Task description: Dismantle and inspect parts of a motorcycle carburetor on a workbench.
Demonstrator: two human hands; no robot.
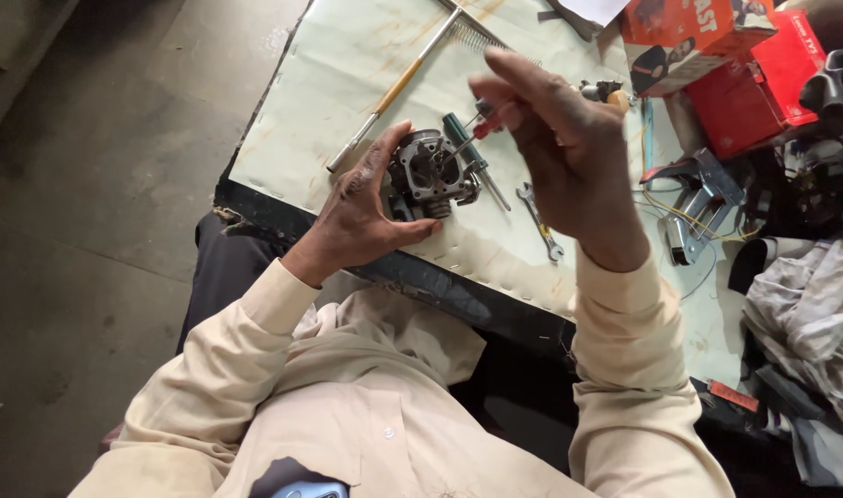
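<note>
A small dark metal engine part [428,175] sits on the pale sheet [347,83] that covers the workbench. My left hand [361,217] grips it from the left, thumb along its near side. Above and to the right, my right hand [564,148] holds a small red-handled screwdriver [472,134] between its fingers, the tip angled down into the part. A green-handled screwdriver [467,152] lies on the sheet just behind the part.
A small spanner [539,221] lies right of the part. A long yellow-handled tool [398,88] and a spring [477,37] lie farther back. Red boxes [744,65], a metal bracket with wires [693,198] and rags [804,314] crowd the right side. Bare floor lies to the left.
</note>
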